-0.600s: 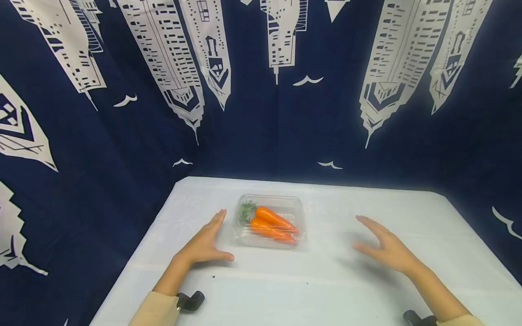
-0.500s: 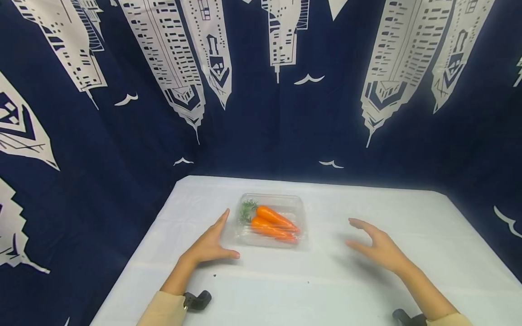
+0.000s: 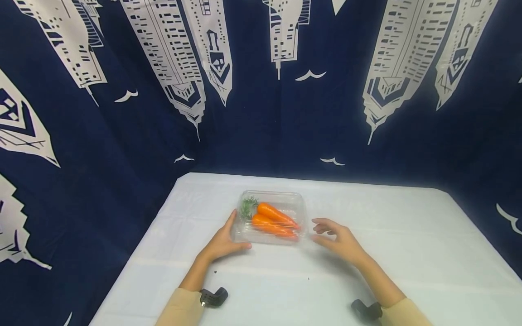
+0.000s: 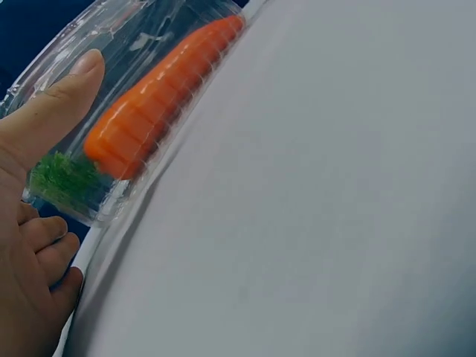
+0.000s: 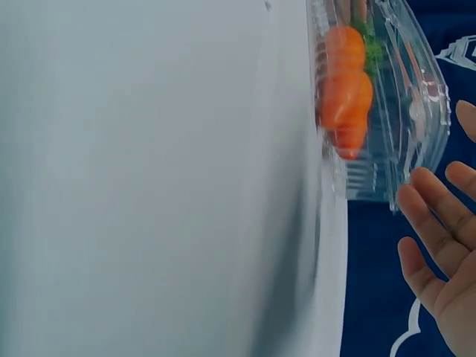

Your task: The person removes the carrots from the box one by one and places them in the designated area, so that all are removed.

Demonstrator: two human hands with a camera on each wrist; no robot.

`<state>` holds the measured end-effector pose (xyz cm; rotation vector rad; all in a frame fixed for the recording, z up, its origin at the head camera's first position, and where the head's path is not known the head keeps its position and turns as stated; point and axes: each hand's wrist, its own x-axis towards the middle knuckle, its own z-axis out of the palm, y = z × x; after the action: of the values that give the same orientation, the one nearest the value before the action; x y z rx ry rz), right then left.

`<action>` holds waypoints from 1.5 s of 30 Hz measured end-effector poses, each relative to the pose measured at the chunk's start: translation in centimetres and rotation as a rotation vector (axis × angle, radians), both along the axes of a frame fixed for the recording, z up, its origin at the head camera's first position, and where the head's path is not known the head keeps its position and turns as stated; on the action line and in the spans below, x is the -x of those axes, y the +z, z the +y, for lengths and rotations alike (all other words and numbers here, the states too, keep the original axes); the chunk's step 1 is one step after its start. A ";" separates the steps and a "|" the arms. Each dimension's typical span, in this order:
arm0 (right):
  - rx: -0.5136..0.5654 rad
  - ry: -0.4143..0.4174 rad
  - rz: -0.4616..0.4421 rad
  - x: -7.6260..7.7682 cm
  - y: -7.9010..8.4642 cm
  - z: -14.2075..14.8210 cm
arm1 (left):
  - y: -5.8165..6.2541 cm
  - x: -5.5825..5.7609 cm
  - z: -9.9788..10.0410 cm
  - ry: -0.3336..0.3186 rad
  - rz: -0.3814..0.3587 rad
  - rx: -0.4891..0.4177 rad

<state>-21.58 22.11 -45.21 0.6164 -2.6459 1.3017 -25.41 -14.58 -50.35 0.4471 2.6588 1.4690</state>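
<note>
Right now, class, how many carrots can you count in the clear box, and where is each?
2. The back carrot lies farther from the person in the clear box; the front carrot lies nearer. More could be hidden beneath.

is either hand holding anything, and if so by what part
Nothing is clearly held. The left hand is spread at the near left corner of the clear container, contact uncertain; the right hand is empty, just short of the right end.

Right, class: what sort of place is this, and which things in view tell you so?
Probably an indoor recording station, though I can't be certain: a plain white table, a navy skyline-print cloth beyond it, and wrist-worn dark devices.
</note>
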 end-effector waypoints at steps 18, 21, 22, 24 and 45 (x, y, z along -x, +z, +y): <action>0.003 0.000 -0.068 1.1 -1.2 -1.1 | 0.2 -0.3 1.2 0.057 -0.044 -0.151; 0.000 -0.004 -0.077 1.2 -1.2 -1.2 | 0.1 -0.3 1.2 0.062 -0.048 -0.147; -0.001 -0.007 -0.078 1.2 -1.2 -1.2 | 0.1 -0.3 1.2 0.065 -0.052 -0.142; -0.003 -0.010 -0.077 1.2 -1.2 -1.2 | -0.7 0.1 1.0 0.065 -0.048 -0.135; -0.037 -0.022 0.025 1.9 -0.9 -1.0 | -0.2 0.4 0.9 0.069 -0.080 -0.131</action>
<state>-23.52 21.07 -46.09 0.6025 -2.6552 1.2334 -25.79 -13.69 -50.59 0.3008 2.5514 1.6506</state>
